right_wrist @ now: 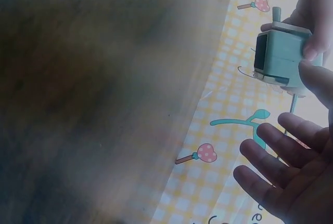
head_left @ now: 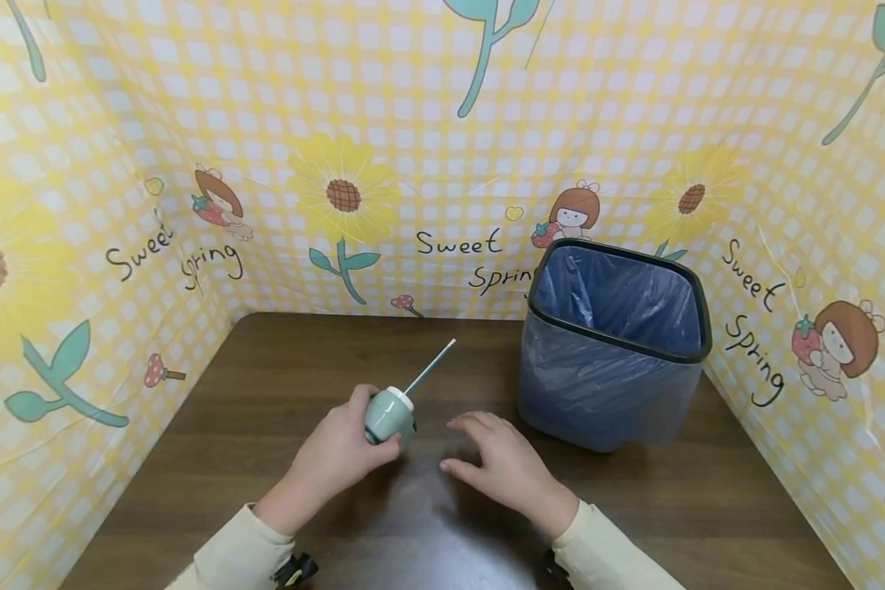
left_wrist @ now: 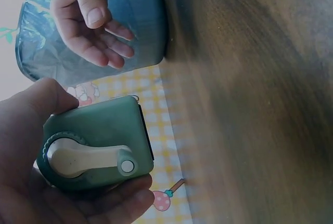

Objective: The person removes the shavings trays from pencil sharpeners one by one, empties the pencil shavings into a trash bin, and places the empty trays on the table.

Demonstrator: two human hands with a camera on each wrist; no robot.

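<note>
Above a dark brown wooden table (head_left: 324,352), the left hand (head_left: 339,447) clamps its fingers on a boxy green sharpener (head_left: 388,418); the left wrist view bares its cream crank (left_wrist: 88,159), the head view its slim blue pencil (head_left: 431,366). The right hand (head_left: 509,467) hovers nearby, fingers apart.

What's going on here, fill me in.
A person's left grip holds a green crank sharpener with a thin pencil sticking out of it. The right grip is close by, apart from it and holding nothing. A bin lined with a plastic bag stands on the brown table, to the right.
</note>
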